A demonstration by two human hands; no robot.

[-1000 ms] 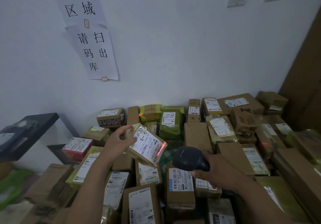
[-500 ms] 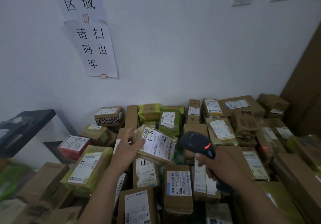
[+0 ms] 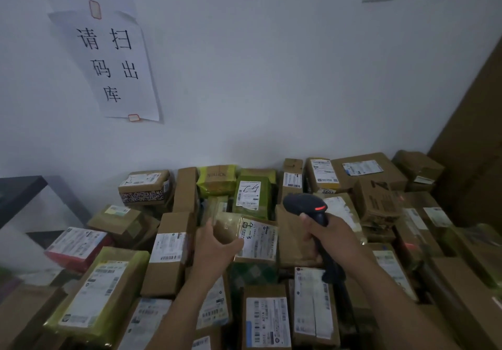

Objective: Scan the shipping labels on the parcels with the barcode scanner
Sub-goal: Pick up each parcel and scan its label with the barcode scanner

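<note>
The left hand [image 3: 217,249] grips a small parcel [image 3: 231,227], label [image 3: 260,243] up, over a crowded pile [image 3: 168,254] of parcels. The right hand [image 3: 336,234] grips the scanner [image 3: 303,204] just beside it. The scanner seems aimed past the label, so it may read a neighbouring parcel instead.

The parcel [image 3: 231,230] in the left hand [image 3: 214,243] shines under clear film, its label [image 3: 259,241] matt paper. The scanner [image 3: 307,205] in the right hand [image 3: 328,232] is dark matt plastic. The box [image 3: 163,276] just left of the left hand is dull cardboard.
</note>
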